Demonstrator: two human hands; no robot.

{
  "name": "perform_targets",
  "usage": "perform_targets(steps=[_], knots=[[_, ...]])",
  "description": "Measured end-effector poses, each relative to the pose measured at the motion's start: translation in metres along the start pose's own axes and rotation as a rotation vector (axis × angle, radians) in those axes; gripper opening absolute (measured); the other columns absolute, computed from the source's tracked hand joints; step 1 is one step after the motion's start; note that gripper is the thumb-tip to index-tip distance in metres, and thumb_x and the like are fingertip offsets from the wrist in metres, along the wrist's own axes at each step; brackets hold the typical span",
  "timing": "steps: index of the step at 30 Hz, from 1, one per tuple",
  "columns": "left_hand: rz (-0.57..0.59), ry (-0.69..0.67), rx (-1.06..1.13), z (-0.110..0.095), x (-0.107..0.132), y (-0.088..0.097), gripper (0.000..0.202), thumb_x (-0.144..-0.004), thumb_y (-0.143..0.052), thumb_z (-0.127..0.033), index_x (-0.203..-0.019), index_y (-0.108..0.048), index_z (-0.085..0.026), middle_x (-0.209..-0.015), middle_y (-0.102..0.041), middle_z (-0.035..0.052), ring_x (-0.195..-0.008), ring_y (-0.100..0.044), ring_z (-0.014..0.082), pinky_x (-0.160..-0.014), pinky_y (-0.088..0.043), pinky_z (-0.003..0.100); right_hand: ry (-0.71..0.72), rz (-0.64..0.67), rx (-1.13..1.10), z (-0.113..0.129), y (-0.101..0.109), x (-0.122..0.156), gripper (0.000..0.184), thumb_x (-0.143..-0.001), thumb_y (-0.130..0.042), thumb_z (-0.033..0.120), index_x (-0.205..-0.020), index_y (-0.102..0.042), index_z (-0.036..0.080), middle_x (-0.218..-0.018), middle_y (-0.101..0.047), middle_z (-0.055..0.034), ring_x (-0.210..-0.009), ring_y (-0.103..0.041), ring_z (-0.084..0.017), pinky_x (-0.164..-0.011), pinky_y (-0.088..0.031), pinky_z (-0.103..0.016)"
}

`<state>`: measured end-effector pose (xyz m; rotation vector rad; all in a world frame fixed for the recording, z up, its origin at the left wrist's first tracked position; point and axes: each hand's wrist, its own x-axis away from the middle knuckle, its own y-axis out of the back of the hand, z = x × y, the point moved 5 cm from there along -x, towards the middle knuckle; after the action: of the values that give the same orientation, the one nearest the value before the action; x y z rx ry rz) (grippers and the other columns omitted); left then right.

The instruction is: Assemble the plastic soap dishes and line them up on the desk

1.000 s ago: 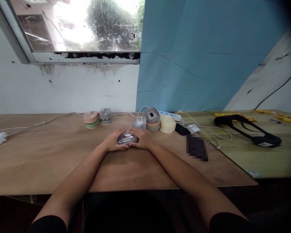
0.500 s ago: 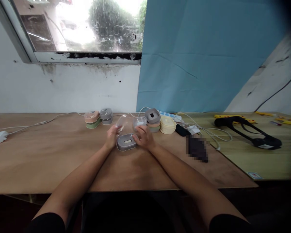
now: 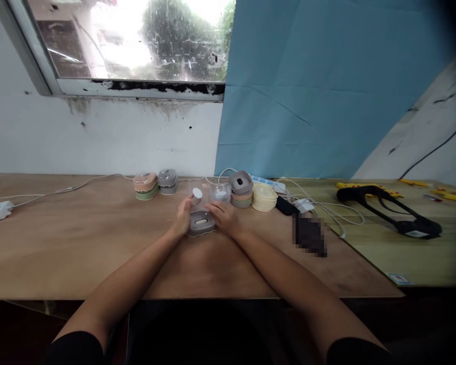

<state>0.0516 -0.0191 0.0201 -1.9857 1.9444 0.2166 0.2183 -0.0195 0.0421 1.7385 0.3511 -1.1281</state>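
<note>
My left hand point(image 3: 183, 217) is closed round the left edge of a clear plastic cover point(image 3: 204, 191), which is raised and tilted. A white round spot point(image 3: 197, 193) shows on the cover near my thumb. My right hand point(image 3: 225, 218) has its fingers drawn together at the cover's lower right edge, gripping it. Just below the cover, between both hands, lies a grey oblong box point(image 3: 201, 223) with a slot in its top. Behind my right fingers sits another clear plastic piece point(image 3: 221, 193), partly hidden.
A grey lidded box point(image 3: 240, 182) tops a stack beside cream lids point(image 3: 264, 196). Pink-and-green point(image 3: 146, 185) and grey boxes point(image 3: 167, 181) stand by the wall. White cables, a dark pouch point(image 3: 287, 206), a blurred dark item point(image 3: 310, 234) and a black strap frame point(image 3: 387, 208) lie right.
The clear cover has shifted right and turned, showing its white spot. My left hand moved right over the grey box's edge; my right fingers closed in on the cover.
</note>
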Motion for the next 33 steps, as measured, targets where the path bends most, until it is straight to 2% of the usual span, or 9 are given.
perform_targets(steps=[5,9,14,18,25,27,30,33], knots=[[0.096,-0.109,-0.569,-0.003,-0.002,0.008,0.054,-0.089,-0.048,-0.055,-0.126,-0.057,-0.016,-0.123,-0.064,0.0140,-0.117,-0.056,0.0282,-0.102,-0.039,0.045,-0.261,-0.124,0.063,-0.042,0.016,-0.005,0.037,-0.097,-0.037,0.028,-0.127,-0.058,0.021,-0.107,-0.058,-0.0125,-0.101,-0.057,-0.022,-0.089,-0.050,-0.038],[0.164,-0.189,-0.803,-0.003,-0.001,0.005,0.047,-0.090,-0.046,-0.051,-0.119,-0.062,-0.017,-0.121,-0.065,0.0131,-0.115,-0.056,0.0291,-0.101,-0.039,0.048,-0.370,-0.126,0.062,-0.067,0.019,-0.004,0.040,-0.094,-0.043,0.036,-0.128,-0.057,0.019,-0.112,-0.054,-0.0136,-0.106,-0.054,-0.026,-0.094,-0.049,-0.044],[0.193,-0.238,-0.840,-0.004,-0.001,0.003,0.044,-0.090,-0.046,-0.050,-0.114,-0.065,-0.019,-0.115,-0.067,0.0118,-0.109,-0.058,0.0282,-0.096,-0.041,0.045,-0.369,-0.087,0.096,-0.075,0.013,0.002,0.035,-0.092,-0.047,0.036,-0.119,-0.062,0.019,-0.114,-0.055,-0.0142,-0.107,-0.054,-0.029,-0.095,-0.047,-0.049],[0.233,-0.244,-0.816,-0.003,0.001,0.000,0.045,-0.088,-0.050,-0.053,-0.112,-0.067,-0.019,-0.110,-0.069,0.0116,-0.105,-0.059,0.0288,-0.095,-0.041,0.044,-0.365,-0.050,0.103,-0.074,0.009,0.004,0.035,-0.091,-0.046,0.031,-0.120,-0.062,0.017,-0.121,-0.055,-0.0151,-0.110,-0.054,-0.029,-0.095,-0.047,-0.049],[0.316,-0.254,-0.918,-0.003,0.003,-0.003,0.051,-0.090,-0.044,-0.056,-0.119,-0.063,-0.019,-0.116,-0.066,0.0117,-0.109,-0.057,0.0286,-0.096,-0.040,0.043,-0.402,-0.001,0.051,-0.072,0.007,0.005,0.034,-0.091,-0.046,0.029,-0.120,-0.062,0.018,-0.130,-0.051,-0.0143,-0.116,-0.054,-0.028,-0.096,-0.048,-0.046],[0.368,-0.260,-0.928,-0.005,0.005,-0.004,0.056,-0.085,-0.052,-0.059,-0.122,-0.062,-0.019,-0.121,-0.064,0.0127,-0.113,-0.056,0.0305,-0.097,-0.039,0.044,-0.399,-0.004,0.032,-0.070,0.006,0.006,0.034,-0.092,-0.046,0.029,-0.119,-0.062,0.018,-0.129,-0.052,-0.0142,-0.116,-0.054,-0.027,-0.097,-0.048,-0.045],[0.450,-0.274,-0.943,-0.008,0.008,-0.004,0.073,-0.067,-0.068,-0.065,-0.126,-0.060,-0.021,-0.131,-0.057,0.0144,-0.120,-0.050,0.0361,-0.101,-0.036,0.047,-0.361,-0.001,-0.007,-0.061,0.007,0.006,0.033,-0.092,-0.045,0.029,-0.118,-0.062,0.018,-0.126,-0.054,-0.0141,-0.116,-0.054,-0.026,-0.097,-0.048,-0.045],[0.502,-0.260,-0.952,-0.008,0.008,0.000,0.087,-0.057,-0.075,-0.065,-0.131,-0.056,-0.022,-0.134,-0.054,0.0157,-0.121,-0.049,0.0394,-0.101,-0.036,0.049,-0.294,0.098,-0.076,-0.043,0.006,0.004,0.033,-0.092,-0.048,0.035,-0.118,-0.062,0.019,-0.118,-0.059,-0.0127,-0.109,-0.058,-0.024,-0.094,-0.050,-0.042]])
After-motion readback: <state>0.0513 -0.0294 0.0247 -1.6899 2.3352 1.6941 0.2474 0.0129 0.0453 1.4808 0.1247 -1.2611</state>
